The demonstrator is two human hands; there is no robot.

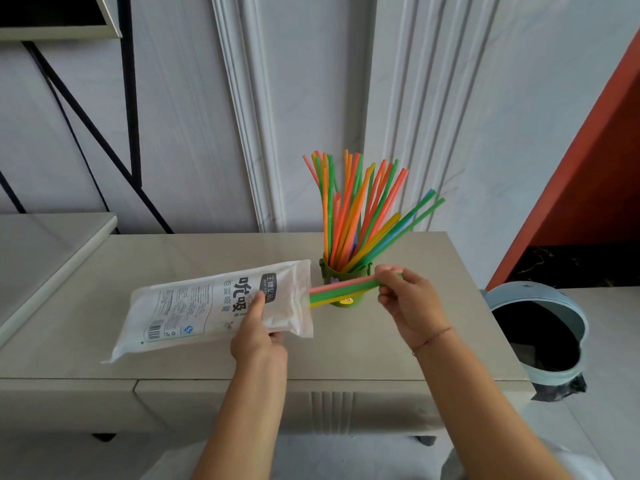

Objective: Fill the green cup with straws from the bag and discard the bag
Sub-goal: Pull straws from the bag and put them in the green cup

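Both forearms reach out over the pale bench (207, 258), and the left hand (258, 336) has the white straw bag (207, 306) pinched near its open mouth, thumb on the printed face and fingers (277, 337) curled underneath. Across from it, the right hand (408, 299) is closed on a small bunch of straws (341, 289), pink, green and yellow, gripped at their far ends while the other ends sit inside the bag's mouth. By the look of it, she's drawing them out sideways.

Just behind that bunch stands the green cup (346, 277), already bristling with upright straws (356, 209) fanned against the wall. The bag looks nearly flat, so I'd guess few are left in it.

These things weigh next to nothing. Straws are smooth, thin and easily kinked, so a light pinch close to the ends suits them, squeezing all together so none slips free. The bag is limp, slick film; it needs holding by the mouth or it folds. That open bin (540, 334) waits at the right of the bench for the bag.
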